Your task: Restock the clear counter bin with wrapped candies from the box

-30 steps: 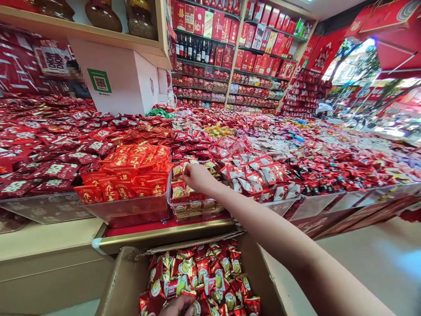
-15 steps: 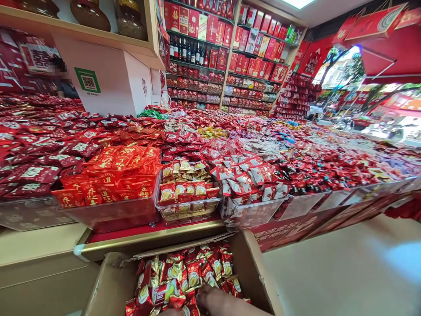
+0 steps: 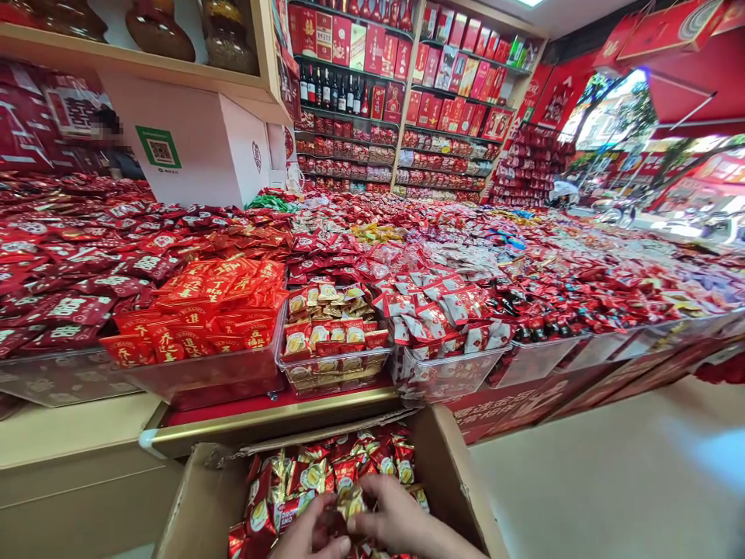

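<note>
An open cardboard box (image 3: 466, 485) full of red-and-gold wrapped candies (image 3: 314, 475) stands below the counter edge. Both my hands are inside it, close together over the candies. My right hand (image 3: 396, 516) pinches a gold-wrapped candy (image 3: 351, 503) between thumb and fingers. My left hand (image 3: 308, 536) is curled beside it, its fingers bent round a dark red wrapper that is mostly hidden. Just beyond the box, a clear bin (image 3: 334, 376) holds gold and red durian-printed packets stacked in rows.
Bright red packets (image 3: 203, 310) fill the bin to the left, white-and-red packets (image 3: 436, 310) the one to the right. Candy bins cover the counter behind. A gold-edged counter rim (image 3: 261, 415) runs beyond the box. A person (image 3: 113, 144) is at the far left.
My hands have come up from deeper among the candies and together. The left hand shows much more now. A gold-wrapped candy is now between the fingers of my right hand.
</note>
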### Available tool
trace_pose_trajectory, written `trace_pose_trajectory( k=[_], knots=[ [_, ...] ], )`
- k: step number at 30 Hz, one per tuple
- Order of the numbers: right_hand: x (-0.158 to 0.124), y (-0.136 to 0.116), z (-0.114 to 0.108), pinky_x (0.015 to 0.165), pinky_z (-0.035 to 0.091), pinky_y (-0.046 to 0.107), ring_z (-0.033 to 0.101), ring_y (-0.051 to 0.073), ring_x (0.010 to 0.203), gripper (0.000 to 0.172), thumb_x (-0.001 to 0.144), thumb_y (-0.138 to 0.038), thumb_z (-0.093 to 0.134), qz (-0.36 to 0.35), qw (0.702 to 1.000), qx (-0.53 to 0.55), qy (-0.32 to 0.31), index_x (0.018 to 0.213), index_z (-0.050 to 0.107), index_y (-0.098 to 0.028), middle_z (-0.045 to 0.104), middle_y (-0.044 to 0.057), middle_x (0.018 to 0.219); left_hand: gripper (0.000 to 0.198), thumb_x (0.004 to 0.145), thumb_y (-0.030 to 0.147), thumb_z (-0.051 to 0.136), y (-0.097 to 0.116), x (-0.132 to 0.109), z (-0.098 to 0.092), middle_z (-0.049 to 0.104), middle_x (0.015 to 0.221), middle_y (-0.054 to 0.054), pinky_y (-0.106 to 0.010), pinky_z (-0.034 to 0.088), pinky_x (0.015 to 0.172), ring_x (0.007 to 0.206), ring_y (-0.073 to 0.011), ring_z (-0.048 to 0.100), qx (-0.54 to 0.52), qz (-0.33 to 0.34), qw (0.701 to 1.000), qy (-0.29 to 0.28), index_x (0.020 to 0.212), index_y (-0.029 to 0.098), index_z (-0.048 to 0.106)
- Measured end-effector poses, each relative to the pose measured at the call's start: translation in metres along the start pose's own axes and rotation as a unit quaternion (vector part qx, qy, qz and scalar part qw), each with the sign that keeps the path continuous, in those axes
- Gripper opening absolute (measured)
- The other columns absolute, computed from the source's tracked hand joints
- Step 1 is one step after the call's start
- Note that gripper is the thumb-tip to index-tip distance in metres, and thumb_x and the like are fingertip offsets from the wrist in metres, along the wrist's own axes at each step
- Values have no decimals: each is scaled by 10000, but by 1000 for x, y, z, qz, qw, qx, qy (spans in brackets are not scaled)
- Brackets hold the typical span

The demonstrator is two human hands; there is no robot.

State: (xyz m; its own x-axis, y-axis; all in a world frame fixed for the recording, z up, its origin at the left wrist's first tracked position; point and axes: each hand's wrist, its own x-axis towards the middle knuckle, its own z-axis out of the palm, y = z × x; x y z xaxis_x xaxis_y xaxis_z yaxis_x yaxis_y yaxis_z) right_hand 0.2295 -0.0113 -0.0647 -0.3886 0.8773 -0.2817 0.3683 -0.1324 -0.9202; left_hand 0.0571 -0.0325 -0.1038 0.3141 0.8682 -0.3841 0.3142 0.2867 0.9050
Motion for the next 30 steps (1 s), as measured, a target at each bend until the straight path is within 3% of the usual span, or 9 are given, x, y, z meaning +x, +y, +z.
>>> trace_pose_trajectory(
  k=[2,4,6,9,13,21,23,27,30],
  knots=[
    [2,-15,2,489,329,190,432,86,518,211,553,-297,664,-7,984,180,8,699,582,-168,498,-47,554,697,501,568,638,15,-2,9,679,825,-42,-288,460,641,690,-174,615,-185,-17,982,31,1060,214,419],
    [4,-27,4,491,336,192,423,76,503,274,558,-366,682,-14,951,308,15,675,565,-147,503,-40,550,693,476,532,688,34,-5,13,682,712,-18,-260,433,514,565,-158,608,-252,-47,965,60,1022,200,420],
    [4,-38,5,463,310,190,395,60,459,298,584,-399,673,-13,936,349,42,625,565,-124,499,-31,520,667,496,480,707,54,-10,12,670,639,8,-220,377,435,492,-138,599,-250,-57,963,81,1024,179,431],
    [4,-49,0,433,275,193,369,49,420,317,627,-414,646,-3,928,366,78,583,576,-108,490,-27,483,696,523,423,714,80,-18,4,654,605,32,-221,405,467,549,-153,633,-261,-38,961,82,1086,143,418],
    [5,-59,-9,429,292,194,395,56,436,307,664,-416,620,9,910,409,63,606,593,-115,513,-21,504,682,582,351,695,101,-24,-4,653,603,44,-222,440,492,572,-145,638,-252,-29,964,76,1151,115,402],
    [2,-70,-12,423,314,184,408,52,436,270,665,-388,632,-15,889,448,93,622,599,-123,540,-23,508,613,618,356,667,112,-27,-3,695,648,25,-198,458,499,556,-114,612,-230,-8,971,63,1150,138,455],
    [0,-69,-11,450,344,190,435,58,454,259,654,-375,647,-21,892,442,97,635,588,-124,549,-20,527,571,596,374,678,112,-26,-1,667,578,52,-198,466,485,519,-107,587,-231,-4,969,92,1094,157,503],
    [-7,-65,-12,476,380,215,472,71,458,285,588,-351,699,-15,902,416,110,595,506,-142,555,-24,557,324,564,410,683,107,-25,-4,654,573,47,-214,498,494,541,-117,570,-248,13,948,198,768,176,588],
    [-13,-63,-17,541,402,220,502,82,540,284,555,-297,725,-27,929,359,82,693,517,-160,561,-34,619,285,618,431,631,100,-27,-11,659,627,15,-230,499,491,586,-145,588,-184,15,967,176,731,176,577]
  ],
)
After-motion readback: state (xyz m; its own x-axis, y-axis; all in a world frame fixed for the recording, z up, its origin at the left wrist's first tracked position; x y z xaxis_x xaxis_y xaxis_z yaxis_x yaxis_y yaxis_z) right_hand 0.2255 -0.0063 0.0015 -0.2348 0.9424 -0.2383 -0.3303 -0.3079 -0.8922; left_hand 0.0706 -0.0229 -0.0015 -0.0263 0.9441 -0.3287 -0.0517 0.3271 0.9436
